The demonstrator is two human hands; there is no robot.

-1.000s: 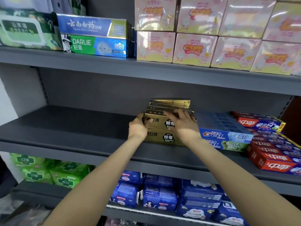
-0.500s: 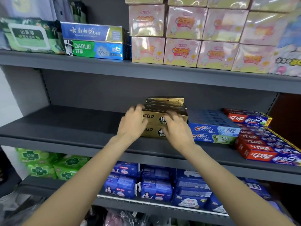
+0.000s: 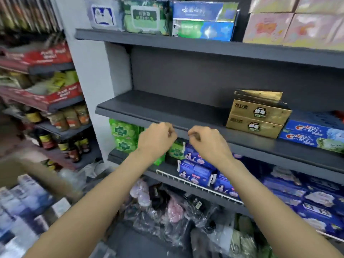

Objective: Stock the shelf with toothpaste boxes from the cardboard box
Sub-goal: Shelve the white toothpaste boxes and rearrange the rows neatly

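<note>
- Gold toothpaste boxes: stacked two high at the front, further gold boxes behind them, on the middle grey shelf. Front faces look outward and carry black hexagon labels.
- Blue Crest boxes: just beside the gold stack on its right, also two high, touching or nearly touching it.
- Shelf board left of the gold stack is bare grey surface up to the side panel.
- Left hand: held in the air in front of the shelf's front edge, fingers loosely curled inward, nothing in them.
- Right hand: beside the left, same height, fingers loosely curled, holding nothing. Both hands are well apart from the gold stack, to its lower left.
- Upper shelf: blue and green toothpaste boxes, a green wipes pack to their left, pale pink boxes to their right.
- Lower shelf, behind the hands: green packs on the left, blue packs behind a white wire rail.
- Below that: clear plastic bags with pink and dark contents.
- Far left: another rack with jars and dark bottles; heavily blurred.
- Bottom left: blurred blue-and-white boxes; whether they sit in a carton I cannot tell.
</note>
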